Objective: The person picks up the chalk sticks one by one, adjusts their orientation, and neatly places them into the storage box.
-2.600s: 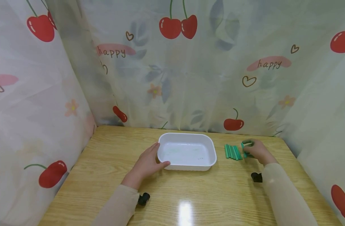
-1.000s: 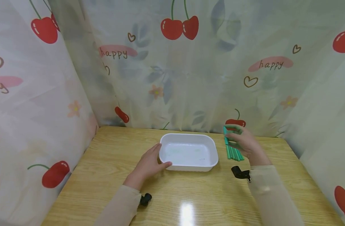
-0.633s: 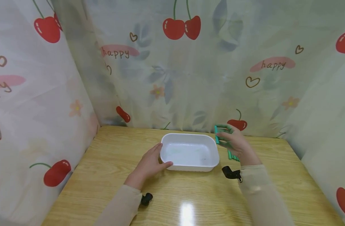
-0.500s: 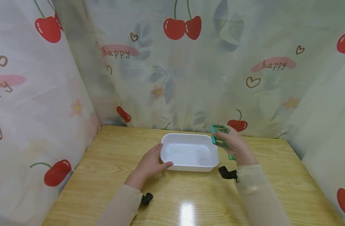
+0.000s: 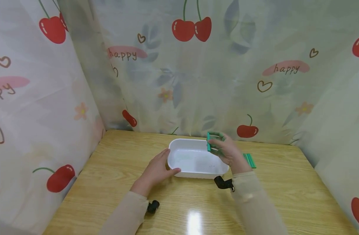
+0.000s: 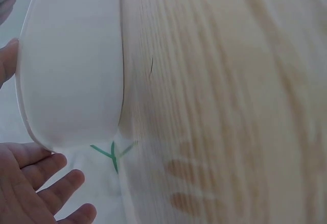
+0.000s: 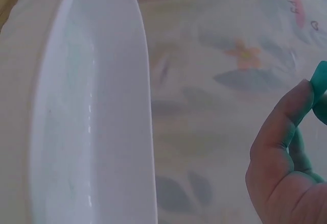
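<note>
A white rectangular plastic basin (image 5: pixel 197 174) stands on the table. My left hand (image 5: pixel 156 168) spans its left end, fingers extended and spread at the rim and thumb on the front edge; the left wrist view shows these fingers (image 6: pixel 40 175) by the corner of the basin wall. Above the basin's right back part, my right hand (image 5: pixel 226 150) pinches a short teal-green stick (image 5: pixel 208 142) upright between thumb and fingertips. Green tint covers these fingers in the right wrist view, where the stick (image 7: pixel 320 81) is partly cut off. Faint green smears mark the basin floor.
More green sticks (image 5: pixel 251 160) lie side by side on the wooden table (image 5: pixel 115 153) right of the basin, partly hidden behind my right wrist. A cherry-printed curtain (image 5: pixel 194 81) hangs along the back and sides. Black camera mounts (image 5: pixel 223 183) project from both sleeves.
My right hand has lifted a green stick from the right end of the row and carried it left, over the basin. The left hand stays at the basin's left end.
</note>
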The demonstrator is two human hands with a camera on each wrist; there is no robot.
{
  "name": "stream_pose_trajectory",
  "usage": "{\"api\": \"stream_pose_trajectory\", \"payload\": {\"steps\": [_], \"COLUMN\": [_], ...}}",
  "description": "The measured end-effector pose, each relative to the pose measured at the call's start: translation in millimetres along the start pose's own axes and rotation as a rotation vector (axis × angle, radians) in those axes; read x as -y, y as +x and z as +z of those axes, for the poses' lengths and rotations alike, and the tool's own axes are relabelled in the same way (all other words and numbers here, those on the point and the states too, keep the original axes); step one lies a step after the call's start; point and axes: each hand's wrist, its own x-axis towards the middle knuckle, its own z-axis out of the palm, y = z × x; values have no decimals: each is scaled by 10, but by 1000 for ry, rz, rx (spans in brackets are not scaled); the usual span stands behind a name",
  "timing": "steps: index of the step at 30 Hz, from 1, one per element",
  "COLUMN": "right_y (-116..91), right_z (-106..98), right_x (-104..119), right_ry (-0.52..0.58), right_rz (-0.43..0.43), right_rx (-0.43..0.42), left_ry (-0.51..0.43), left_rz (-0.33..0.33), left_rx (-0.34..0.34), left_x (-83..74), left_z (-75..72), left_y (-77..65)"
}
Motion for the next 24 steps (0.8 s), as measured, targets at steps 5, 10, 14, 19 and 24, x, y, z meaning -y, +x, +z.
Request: {"api": "stream_pose_trajectory", "payload": {"steps": [5, 10, 14, 19, 24], "right_y": [61, 117, 177, 256, 333], "right_z": [104, 228, 312, 393, 463], "right_x": [-118, -197, -277, -400, -533], "right_ry": [11, 23, 14, -26, -30], "right_rz": [9, 28, 48, 75, 106], "right_rx": [-10, -17, -22, -29, -61], "left_ry": [-1, -2, -5, 2, 11], "left_rz": [-4, -8, -13, -3, 16], "left_rx": [2, 0, 0, 1, -4], "left_x": [17, 30, 20, 11, 25], "left_z": [24, 26, 15, 14, 15], "left_y": [10, 29, 28, 19, 23]}}
